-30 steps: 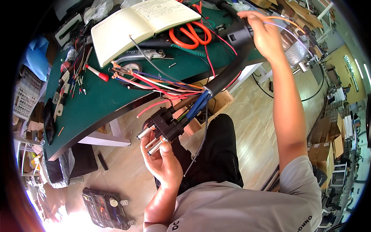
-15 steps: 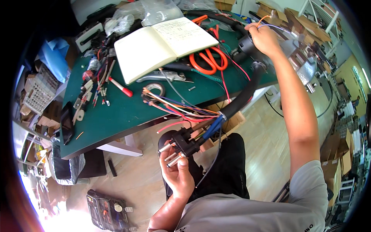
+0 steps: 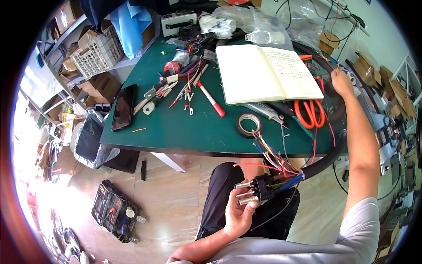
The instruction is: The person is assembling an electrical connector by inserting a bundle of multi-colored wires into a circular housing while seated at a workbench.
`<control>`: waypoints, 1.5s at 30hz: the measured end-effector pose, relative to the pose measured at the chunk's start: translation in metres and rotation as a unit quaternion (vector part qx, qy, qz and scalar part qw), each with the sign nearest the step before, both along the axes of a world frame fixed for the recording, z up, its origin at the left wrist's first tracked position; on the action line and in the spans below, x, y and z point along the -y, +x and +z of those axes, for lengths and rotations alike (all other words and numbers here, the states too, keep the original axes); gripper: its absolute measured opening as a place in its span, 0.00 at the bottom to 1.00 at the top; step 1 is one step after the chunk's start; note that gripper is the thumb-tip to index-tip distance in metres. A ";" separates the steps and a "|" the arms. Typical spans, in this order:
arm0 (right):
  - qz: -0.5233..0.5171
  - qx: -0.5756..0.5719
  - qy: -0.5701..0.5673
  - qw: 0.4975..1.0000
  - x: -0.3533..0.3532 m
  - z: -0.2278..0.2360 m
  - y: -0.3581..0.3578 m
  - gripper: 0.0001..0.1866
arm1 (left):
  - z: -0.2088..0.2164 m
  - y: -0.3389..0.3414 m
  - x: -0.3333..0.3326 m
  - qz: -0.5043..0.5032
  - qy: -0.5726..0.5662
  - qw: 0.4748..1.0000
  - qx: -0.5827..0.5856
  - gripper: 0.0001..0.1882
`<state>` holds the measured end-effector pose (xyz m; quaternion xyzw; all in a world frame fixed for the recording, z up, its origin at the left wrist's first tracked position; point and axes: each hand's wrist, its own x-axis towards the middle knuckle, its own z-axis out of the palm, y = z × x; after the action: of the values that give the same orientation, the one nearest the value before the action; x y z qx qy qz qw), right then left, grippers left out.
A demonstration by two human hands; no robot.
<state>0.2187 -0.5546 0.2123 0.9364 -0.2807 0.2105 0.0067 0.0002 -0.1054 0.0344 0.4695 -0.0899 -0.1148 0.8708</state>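
in the head view, the black pin connector is held by its metal pins in the left hand, before the green table. it seems rigid, likely tugged by the stiff black cable; its body is best gripped. its long axis is pointed left, pins first. the right hand's grip cannot be told.
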 end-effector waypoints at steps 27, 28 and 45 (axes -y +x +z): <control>0.106 0.024 0.077 0.991 0.023 -0.037 -0.016 0.27 | -0.022 -0.002 -0.003 -0.056 0.007 0.997 -0.059 0.24; 0.115 0.033 0.064 0.991 0.022 -0.036 -0.020 0.27 | -0.022 -0.002 -0.002 -0.056 0.007 0.997 -0.053 0.24; 0.598 0.220 0.029 0.770 -0.297 0.040 -0.230 0.11 | -0.037 -0.003 -0.006 -0.100 0.001 0.994 -0.049 0.30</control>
<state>-0.0108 -0.2572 0.2522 0.8432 0.3359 0.3638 -0.2094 -0.0031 -0.0992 -0.0030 0.4528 -0.0940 -0.2245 0.8577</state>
